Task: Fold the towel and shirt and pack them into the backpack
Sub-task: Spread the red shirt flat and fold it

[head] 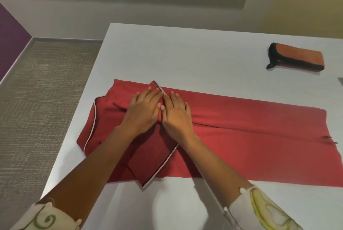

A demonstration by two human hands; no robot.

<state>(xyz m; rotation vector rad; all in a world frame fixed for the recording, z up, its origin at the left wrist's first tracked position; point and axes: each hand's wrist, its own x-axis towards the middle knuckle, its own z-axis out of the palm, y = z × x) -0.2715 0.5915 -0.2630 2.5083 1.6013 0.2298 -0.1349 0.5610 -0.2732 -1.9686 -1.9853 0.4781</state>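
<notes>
A red shirt point(250, 137) with white-and-black piping lies flat across the white table point(185, 53), its sides folded inward into a long band. My left hand point(143, 110) and my right hand point(176, 113) lie side by side on the folded sleeves near the collar end, fingers straight, pressing the cloth flat. An orange towel point(297, 59) with black edging lies folded in a compact block at the far right of the table. No backpack is in view.
The table's left edge drops to a grey carpeted floor point(46, 90). A purple wall point(11, 40) stands at the far left. A small grey object point(340, 81) shows at the right frame edge.
</notes>
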